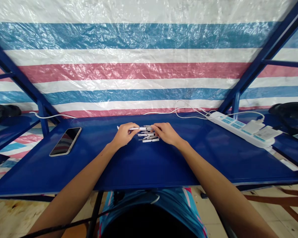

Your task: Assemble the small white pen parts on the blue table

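My left hand (124, 134) is closed around a slim white pen (141, 128), held level with its end pointing right. My right hand (166, 133) is at the other side, its thumb and fingers pinched together near the pen's right end. Whether a small part sits in that pinch is hidden by the fingers. Between and just below both hands lie several white pens (150, 140) in a loose group on the blue table (149, 165), some partly covered by the right fingers.
A phone (66, 141) lies at the table's left. On the right is a white power strip (240, 129) with a plugged-in charger (253, 127) and a white cable (188, 116) trailing along the back. Blue metal posts (41, 114) flank the table before a striped plastic sheet (149, 72).
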`<state>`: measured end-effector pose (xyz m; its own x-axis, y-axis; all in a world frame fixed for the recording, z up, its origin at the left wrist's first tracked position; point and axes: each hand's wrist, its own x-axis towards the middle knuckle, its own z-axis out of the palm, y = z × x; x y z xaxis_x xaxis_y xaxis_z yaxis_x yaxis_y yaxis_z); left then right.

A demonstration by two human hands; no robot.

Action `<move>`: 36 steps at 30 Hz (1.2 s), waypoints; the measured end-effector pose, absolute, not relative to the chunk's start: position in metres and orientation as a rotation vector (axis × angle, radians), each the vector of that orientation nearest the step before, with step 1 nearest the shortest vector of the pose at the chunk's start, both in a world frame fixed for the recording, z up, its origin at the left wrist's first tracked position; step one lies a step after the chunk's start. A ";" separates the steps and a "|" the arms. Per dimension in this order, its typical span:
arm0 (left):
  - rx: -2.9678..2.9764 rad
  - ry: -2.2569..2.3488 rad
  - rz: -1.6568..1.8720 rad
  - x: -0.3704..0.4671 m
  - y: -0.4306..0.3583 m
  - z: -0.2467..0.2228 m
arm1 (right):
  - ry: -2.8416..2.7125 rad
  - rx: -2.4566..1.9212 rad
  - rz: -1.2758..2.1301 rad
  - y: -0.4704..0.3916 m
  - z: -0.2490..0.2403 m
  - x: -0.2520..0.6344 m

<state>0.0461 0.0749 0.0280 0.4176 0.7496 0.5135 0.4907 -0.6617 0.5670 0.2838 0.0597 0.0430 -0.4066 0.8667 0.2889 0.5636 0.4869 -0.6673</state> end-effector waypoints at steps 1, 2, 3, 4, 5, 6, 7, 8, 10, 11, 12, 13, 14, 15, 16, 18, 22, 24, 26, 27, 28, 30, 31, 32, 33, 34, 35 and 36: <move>2.347 1.073 1.098 0.046 0.075 0.028 | -2.118 -1.171 0.635 0.060 0.043 0.284; 2.345 1.076 1.095 0.046 0.075 0.028 | -2.117 -1.171 0.626 0.060 0.043 0.284; 2.345 1.078 1.091 0.046 0.075 0.027 | -2.114 -1.176 0.615 0.060 0.042 0.284; 2.345 1.081 1.087 0.046 0.075 0.028 | -2.108 -1.184 0.603 0.061 0.042 0.284; 2.347 1.083 1.083 0.046 0.075 0.028 | -2.099 -1.194 0.595 0.061 0.042 0.284; 2.350 1.084 1.081 0.046 0.075 0.028 | -2.089 -1.202 0.593 0.061 0.041 0.284; 2.352 1.085 1.081 0.046 0.075 0.028 | -2.080 -1.206 0.597 0.062 0.040 0.284; 2.355 1.085 1.081 0.046 0.075 0.029 | -2.074 -1.205 0.605 0.062 0.040 0.284; 2.357 1.079 1.086 0.046 0.075 0.029 | -2.070 -1.201 0.619 0.062 0.039 0.284; 2.356 1.074 1.087 0.046 0.075 0.029 | -2.070 -1.202 0.621 0.063 0.039 0.284; 2.354 1.069 1.086 0.046 0.075 0.029 | -2.070 -1.204 0.619 0.063 0.038 0.285; 2.352 1.066 1.083 0.046 0.075 0.029 | -2.071 -1.203 0.616 0.063 0.038 0.285; 2.349 1.066 1.078 0.046 0.075 0.029 | -2.072 -1.200 0.615 0.063 0.038 0.285; 2.346 1.068 1.073 0.046 0.075 0.029 | -2.071 -1.197 0.615 0.063 0.037 0.285; 2.345 1.071 1.068 0.046 0.075 0.030 | -2.070 -1.199 0.615 0.063 0.037 0.285; 2.348 1.079 1.065 0.046 0.075 0.030 | -2.073 -1.220 0.617 0.062 0.038 0.285; 2.354 1.081 1.074 0.046 0.075 0.030 | -2.101 -1.264 0.596 0.060 0.040 0.284; 2.350 1.068 1.089 0.046 0.075 0.029 | -2.116 -1.247 0.586 0.059 0.042 0.284; 2.343 1.056 1.109 0.046 0.075 0.029 | -2.124 -1.219 0.605 0.058 0.044 0.284; 2.340 1.053 1.115 0.046 0.075 0.028 | -2.125 -1.209 0.619 0.058 0.045 0.284; 2.338 1.052 1.118 0.046 0.074 0.028 | -2.124 -1.207 0.629 0.058 0.045 0.284; 2.335 1.058 1.113 0.046 0.074 0.028 | -2.124 -1.220 0.622 0.058 0.045 0.284; 2.334 1.064 1.105 0.046 0.074 0.029 | -2.126 -1.228 0.607 0.059 0.044 0.284; 2.332 1.069 1.098 0.046 0.074 0.029 | -2.125 -1.234 0.590 0.059 0.043 0.284; 2.329 1.074 1.096 0.046 0.074 0.029 | -2.124 -1.237 0.576 0.060 0.043 0.284; 2.327 1.077 1.095 0.046 0.074 0.029 | -2.120 -1.236 0.563 0.061 0.042 0.284; 2.327 1.081 1.093 0.046 0.074 0.030 | -2.114 -1.231 0.556 0.061 0.041 0.284; 2.329 1.085 1.091 0.046 0.074 0.030 | -2.108 -1.224 0.553 0.062 0.041 0.284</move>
